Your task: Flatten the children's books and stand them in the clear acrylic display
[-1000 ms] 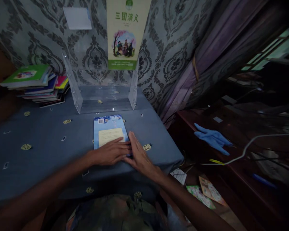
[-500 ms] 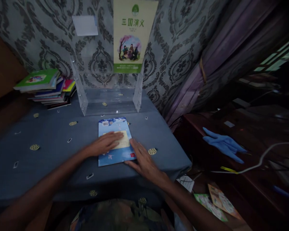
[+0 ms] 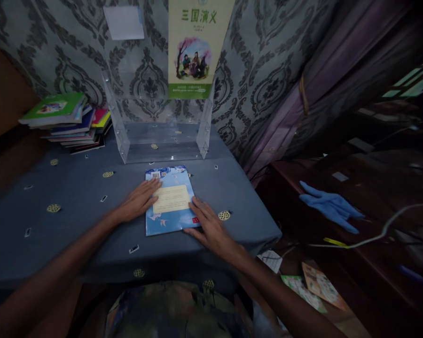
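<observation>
The blue book (image 3: 172,220) lies flat on the bench (image 3: 81,220), back cover up. The left hand (image 3: 139,199) rests at its left side, fingertips on the cover. The right hand (image 3: 211,227) touches its right edge near the low corner. Each grip is wide, with fingers out flat. A clear stand (image 3: 121,145) is just behind the book, and a book pile (image 3: 65,117) sits farther left.

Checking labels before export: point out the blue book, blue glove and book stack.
Blue book (image 3: 171,199): head view, on the pale yellow panel of its upturned cover.
Blue glove (image 3: 332,205): head view, on the middle of its crumpled body.
Book stack (image 3: 76,126): head view, on its side, about mid-height.
</observation>
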`<move>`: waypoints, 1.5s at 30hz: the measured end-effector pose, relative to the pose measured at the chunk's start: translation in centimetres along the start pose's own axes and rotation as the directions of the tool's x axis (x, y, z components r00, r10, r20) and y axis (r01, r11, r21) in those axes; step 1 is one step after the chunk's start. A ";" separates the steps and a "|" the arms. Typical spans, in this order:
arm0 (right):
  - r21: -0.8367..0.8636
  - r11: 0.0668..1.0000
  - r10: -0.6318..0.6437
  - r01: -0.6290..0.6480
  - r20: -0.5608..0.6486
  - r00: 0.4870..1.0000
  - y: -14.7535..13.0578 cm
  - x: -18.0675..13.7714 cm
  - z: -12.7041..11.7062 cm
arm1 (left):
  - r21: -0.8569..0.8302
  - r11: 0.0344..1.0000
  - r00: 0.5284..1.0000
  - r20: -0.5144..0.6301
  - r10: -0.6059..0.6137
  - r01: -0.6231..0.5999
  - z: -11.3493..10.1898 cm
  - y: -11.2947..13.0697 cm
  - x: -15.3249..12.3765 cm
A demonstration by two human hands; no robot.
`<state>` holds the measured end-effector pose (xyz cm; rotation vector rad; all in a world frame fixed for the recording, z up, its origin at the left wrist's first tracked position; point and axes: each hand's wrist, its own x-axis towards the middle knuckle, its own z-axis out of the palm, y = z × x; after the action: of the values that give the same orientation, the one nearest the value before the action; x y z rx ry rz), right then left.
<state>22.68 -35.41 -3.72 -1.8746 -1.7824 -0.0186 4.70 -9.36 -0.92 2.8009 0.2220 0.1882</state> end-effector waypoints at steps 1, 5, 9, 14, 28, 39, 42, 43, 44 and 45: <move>0.001 1.000 -0.003 0.003 0.004 1.000 0.0 0.0 0.0 | -0.008 1.000 1.000 0.017 0.016 -0.015 0.1 0.8 -1.0; 0.011 1.000 -0.013 0.013 0.004 1.000 -0.1 0.0 -0.1 | -0.007 0.997 0.994 0.076 0.083 -0.083 0.5 4.1 -4.5; -0.001 1.000 0.000 0.000 0.024 1.000 -0.3 0.2 -0.1 | 0.009 0.992 0.986 0.115 0.122 -0.124 0.7 6.3 -6.5; -0.047 0.997 -0.056 0.057 0.021 0.998 -1.0 -0.9 -0.5 | 0.050 0.988 0.983 0.121 0.140 -0.147 0.9 7.8 -8.0; 0.079 0.983 -0.161 0.167 -0.084 0.983 -2.2 -5.3 -2.0 | 0.176 0.942 0.939 -0.143 0.313 -0.287 2.2 10.4 -11.7; 0.477 0.875 0.035 0.083 -0.232 0.972 -0.8 2.2 -5.2 | -0.379 0.912 0.912 -0.410 -0.014 -0.156 -2.9 7.7 -6.5; 0.563 0.826 0.137 0.035 -0.261 0.956 0.4 4.6 -4.1 | -0.561 0.828 0.904 -0.358 -0.232 -0.010 -2.6 6.4 -4.1; 0.584 0.811 0.171 0.020 -0.270 0.947 0.7 5.2 -3.7 | -0.612 0.791 0.893 -0.348 -0.285 0.014 -2.5 6.0 -3.3; 0.603 0.798 0.204 0.003 -0.275 0.940 1.0 5.9 -3.4 | -0.653 0.757 0.879 -0.352 -0.322 0.017 -2.3 5.8 -2.7; 0.617 0.787 0.234 -0.014 -0.277 0.932 1.1 6.4 -3.2 | -0.680 0.733 0.859 -0.375 -0.349 0.002 -2.2 5.6 -2.0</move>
<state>25.63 -30.74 0.98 -1.4037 -1.2199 0.2410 3.08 -14.25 2.80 1.9539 0.4460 0.7646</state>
